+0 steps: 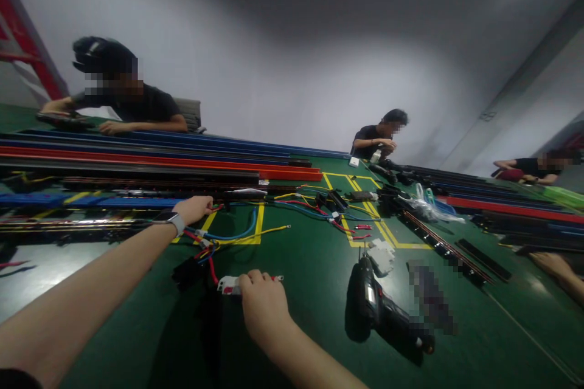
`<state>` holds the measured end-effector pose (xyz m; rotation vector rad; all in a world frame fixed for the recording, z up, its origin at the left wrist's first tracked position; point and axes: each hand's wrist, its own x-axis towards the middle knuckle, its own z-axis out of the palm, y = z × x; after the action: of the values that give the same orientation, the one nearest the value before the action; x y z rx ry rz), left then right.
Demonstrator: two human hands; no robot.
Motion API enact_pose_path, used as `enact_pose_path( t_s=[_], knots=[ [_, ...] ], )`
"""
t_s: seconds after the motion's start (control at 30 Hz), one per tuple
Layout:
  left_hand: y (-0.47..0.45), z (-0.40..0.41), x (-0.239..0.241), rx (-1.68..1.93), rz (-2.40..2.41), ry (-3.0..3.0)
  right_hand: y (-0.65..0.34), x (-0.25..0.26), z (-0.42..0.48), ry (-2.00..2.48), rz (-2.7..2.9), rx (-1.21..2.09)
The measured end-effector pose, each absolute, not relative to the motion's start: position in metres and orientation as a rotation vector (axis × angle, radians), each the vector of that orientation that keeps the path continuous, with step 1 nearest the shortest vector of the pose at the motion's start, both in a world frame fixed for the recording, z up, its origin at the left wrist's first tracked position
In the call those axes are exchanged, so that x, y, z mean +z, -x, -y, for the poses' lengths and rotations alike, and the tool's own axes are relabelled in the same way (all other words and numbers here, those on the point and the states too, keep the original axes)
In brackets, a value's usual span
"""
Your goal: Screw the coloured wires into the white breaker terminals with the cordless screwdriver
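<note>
My left hand reaches out across the green table, a watch on its wrist, its fingers curled round something small near a red wire end. My right hand rests closer to me, fingers closed on a small white and red component. Red, blue and yellow wires run from a black connector between the two hands.
A black cordless drill lies to the right of my right hand. Long red, blue and black rails run along the far left. Three other people sit at the table's far side. Another person's hand lies at the right edge.
</note>
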<state>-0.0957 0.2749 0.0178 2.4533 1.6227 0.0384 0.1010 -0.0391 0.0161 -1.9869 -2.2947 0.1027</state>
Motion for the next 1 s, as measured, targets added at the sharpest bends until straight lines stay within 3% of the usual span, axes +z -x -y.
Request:
enact_pose_path(
  t_s=[0.27, 0.5, 0.67, 1.0],
  knots=[
    [0.075, -0.247, 0.067, 0.697, -1.741, -2.66, -0.1, 0.013, 0.035, 1.973, 2.296, 0.121],
    [0.009, -0.207, 0.122, 1.214, -1.488, -2.705, -0.101, 0.01, 0.032, 1.954, 2.287, 0.103],
    [-0.011, -0.185, 0.12, 1.229, -1.33, -2.693, -0.092, 0.005, 0.005, 1.969, 2.292, 0.102],
    [-0.023, -0.113, 0.057, 0.969, -1.012, -2.768, -0.028, -0.028, -0.029, 1.944, 2.353, 0.201]
  ],
)
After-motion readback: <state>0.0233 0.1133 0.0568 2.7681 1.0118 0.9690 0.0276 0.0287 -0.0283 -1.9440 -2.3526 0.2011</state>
